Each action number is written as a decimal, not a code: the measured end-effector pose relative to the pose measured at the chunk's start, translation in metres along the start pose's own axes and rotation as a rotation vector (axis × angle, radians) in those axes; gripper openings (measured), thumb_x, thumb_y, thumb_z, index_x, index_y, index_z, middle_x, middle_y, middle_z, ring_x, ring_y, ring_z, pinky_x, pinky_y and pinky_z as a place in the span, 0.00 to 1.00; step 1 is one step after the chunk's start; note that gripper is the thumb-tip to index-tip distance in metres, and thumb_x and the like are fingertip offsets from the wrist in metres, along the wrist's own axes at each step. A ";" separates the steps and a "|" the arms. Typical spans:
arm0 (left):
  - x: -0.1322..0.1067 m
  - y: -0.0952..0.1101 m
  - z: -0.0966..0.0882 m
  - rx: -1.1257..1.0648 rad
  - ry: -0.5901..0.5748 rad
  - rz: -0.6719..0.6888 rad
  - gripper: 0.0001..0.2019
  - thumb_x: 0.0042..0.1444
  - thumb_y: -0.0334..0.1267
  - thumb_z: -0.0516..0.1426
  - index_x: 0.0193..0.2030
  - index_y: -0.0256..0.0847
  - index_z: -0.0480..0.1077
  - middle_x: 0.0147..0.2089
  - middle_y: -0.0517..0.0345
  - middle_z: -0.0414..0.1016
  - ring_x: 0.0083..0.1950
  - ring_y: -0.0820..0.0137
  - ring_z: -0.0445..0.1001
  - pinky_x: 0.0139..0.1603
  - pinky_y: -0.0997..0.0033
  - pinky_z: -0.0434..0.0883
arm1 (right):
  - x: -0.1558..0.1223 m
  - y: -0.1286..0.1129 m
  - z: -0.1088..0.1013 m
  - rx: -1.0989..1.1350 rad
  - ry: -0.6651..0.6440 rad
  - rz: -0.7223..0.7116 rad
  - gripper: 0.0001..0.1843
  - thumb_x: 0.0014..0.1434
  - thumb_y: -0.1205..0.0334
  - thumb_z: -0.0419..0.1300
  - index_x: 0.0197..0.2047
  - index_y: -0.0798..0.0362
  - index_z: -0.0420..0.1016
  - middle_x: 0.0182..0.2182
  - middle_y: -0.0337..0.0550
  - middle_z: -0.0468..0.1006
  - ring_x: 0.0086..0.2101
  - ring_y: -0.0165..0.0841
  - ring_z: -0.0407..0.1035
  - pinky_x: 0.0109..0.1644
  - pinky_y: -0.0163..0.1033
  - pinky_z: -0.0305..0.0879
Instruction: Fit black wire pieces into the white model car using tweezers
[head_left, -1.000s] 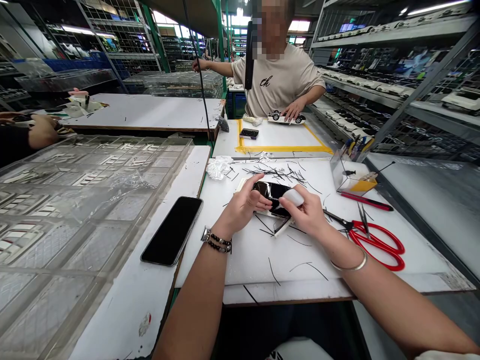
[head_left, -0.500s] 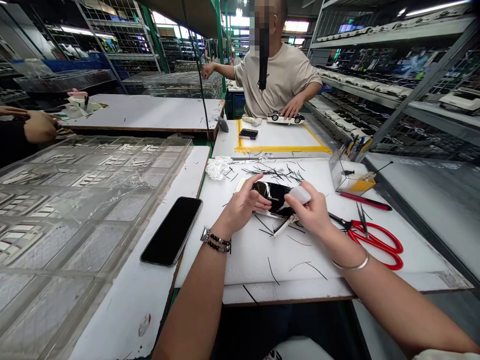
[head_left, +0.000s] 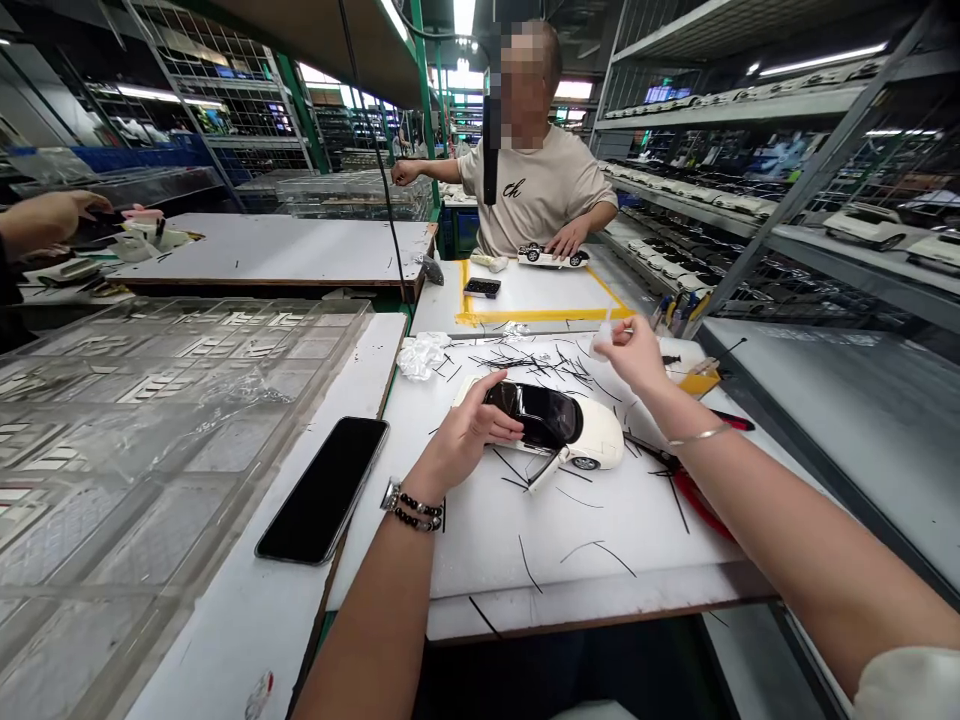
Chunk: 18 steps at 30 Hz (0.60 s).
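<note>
A white model car (head_left: 600,432) with a glossy black roof sits on the white work board, one door (head_left: 549,470) swung out toward me. My left hand (head_left: 472,432) is around the car's left end, thumb over the top and fingers against the near side. Up and to the right of the car, my right hand (head_left: 636,355) pinches a small translucent squeeze bottle (head_left: 602,340), its thin nozzle pointing upward. Loose black strips (head_left: 525,362) lie scattered behind and around the car. Partly under my right forearm are red-handled scissors (head_left: 697,503).
A phone (head_left: 324,490) lies left of the board, beside a clear compartment tray (head_left: 187,420) of small parts. Crumpled white paper (head_left: 422,355) is at the board's back left. Opposite, a co-worker (head_left: 532,190) touches another model car (head_left: 553,258). Racks of cars (head_left: 697,190) stand right.
My right hand has lifted the squeeze bottle off the car, up and away to the right, and its nozzle now points upward. My left hand stays at the car.
</note>
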<state>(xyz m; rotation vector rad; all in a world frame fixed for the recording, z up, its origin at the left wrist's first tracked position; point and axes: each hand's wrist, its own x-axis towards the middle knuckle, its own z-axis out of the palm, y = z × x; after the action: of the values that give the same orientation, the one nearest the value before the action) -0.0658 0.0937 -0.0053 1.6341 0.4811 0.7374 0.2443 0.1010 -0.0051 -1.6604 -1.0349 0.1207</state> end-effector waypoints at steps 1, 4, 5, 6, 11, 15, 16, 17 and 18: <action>0.000 0.000 0.000 0.004 -0.003 -0.002 0.47 0.50 0.71 0.41 0.68 0.38 0.47 0.41 0.42 0.78 0.43 0.58 0.79 0.47 0.59 0.76 | 0.004 0.008 0.003 -0.056 0.005 0.011 0.21 0.38 0.64 0.65 0.30 0.49 0.54 0.22 0.33 0.65 0.24 0.29 0.59 0.31 0.38 0.56; 0.000 -0.002 0.000 0.009 -0.009 0.002 0.46 0.51 0.71 0.41 0.68 0.39 0.47 0.41 0.43 0.78 0.43 0.58 0.79 0.46 0.60 0.76 | 0.010 0.026 0.008 -0.200 -0.001 0.038 0.19 0.43 0.65 0.62 0.31 0.48 0.52 0.20 0.32 0.63 0.24 0.30 0.57 0.31 0.38 0.54; 0.000 -0.002 0.000 0.010 -0.010 0.005 0.46 0.51 0.71 0.41 0.68 0.38 0.48 0.41 0.42 0.78 0.43 0.58 0.79 0.46 0.60 0.76 | 0.011 0.029 0.008 -0.238 -0.015 0.042 0.19 0.44 0.65 0.62 0.31 0.48 0.51 0.20 0.32 0.62 0.24 0.30 0.58 0.31 0.38 0.54; 0.000 -0.002 0.000 0.011 -0.012 0.009 0.46 0.51 0.71 0.41 0.68 0.38 0.48 0.42 0.42 0.78 0.43 0.58 0.79 0.47 0.60 0.76 | 0.011 0.031 0.007 -0.272 -0.033 0.042 0.19 0.45 0.64 0.61 0.31 0.48 0.50 0.20 0.32 0.62 0.24 0.31 0.59 0.31 0.38 0.54; -0.001 -0.001 -0.001 0.017 -0.011 0.021 0.47 0.50 0.72 0.41 0.67 0.38 0.51 0.42 0.42 0.78 0.44 0.58 0.79 0.47 0.60 0.76 | -0.001 0.017 -0.031 -0.407 -0.205 -0.053 0.17 0.44 0.64 0.63 0.34 0.51 0.58 0.27 0.41 0.69 0.27 0.34 0.64 0.31 0.39 0.56; -0.001 0.001 0.001 0.028 -0.006 0.015 0.47 0.49 0.72 0.40 0.66 0.37 0.51 0.42 0.43 0.78 0.44 0.58 0.79 0.47 0.60 0.76 | -0.025 0.016 -0.100 -0.535 -0.666 -0.358 0.06 0.51 0.66 0.57 0.35 0.51 0.71 0.30 0.42 0.74 0.29 0.35 0.67 0.33 0.40 0.61; -0.001 0.001 0.001 0.033 -0.007 0.010 0.47 0.49 0.72 0.40 0.66 0.37 0.52 0.42 0.43 0.78 0.44 0.58 0.79 0.48 0.60 0.76 | -0.030 0.021 -0.117 -0.614 -0.742 -0.481 0.10 0.53 0.68 0.54 0.38 0.50 0.73 0.33 0.44 0.75 0.31 0.36 0.69 0.33 0.41 0.62; -0.001 0.001 0.002 0.039 -0.005 0.006 0.47 0.49 0.72 0.40 0.66 0.37 0.52 0.42 0.43 0.78 0.45 0.58 0.79 0.48 0.60 0.76 | -0.035 0.028 -0.132 -0.693 -0.792 -0.592 0.15 0.54 0.70 0.51 0.41 0.50 0.74 0.36 0.46 0.76 0.34 0.38 0.70 0.34 0.42 0.63; 0.000 0.001 0.002 0.043 -0.005 0.003 0.47 0.49 0.72 0.40 0.66 0.37 0.52 0.43 0.42 0.78 0.45 0.58 0.78 0.48 0.60 0.76 | -0.039 0.035 -0.145 -0.757 -0.832 -0.691 0.19 0.54 0.72 0.49 0.43 0.49 0.75 0.38 0.48 0.76 0.36 0.40 0.70 0.36 0.43 0.64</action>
<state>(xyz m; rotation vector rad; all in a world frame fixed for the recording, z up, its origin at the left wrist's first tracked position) -0.0644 0.0915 -0.0042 1.6768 0.4944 0.7296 0.3211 -0.0319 0.0042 -1.8120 -2.4685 -0.0633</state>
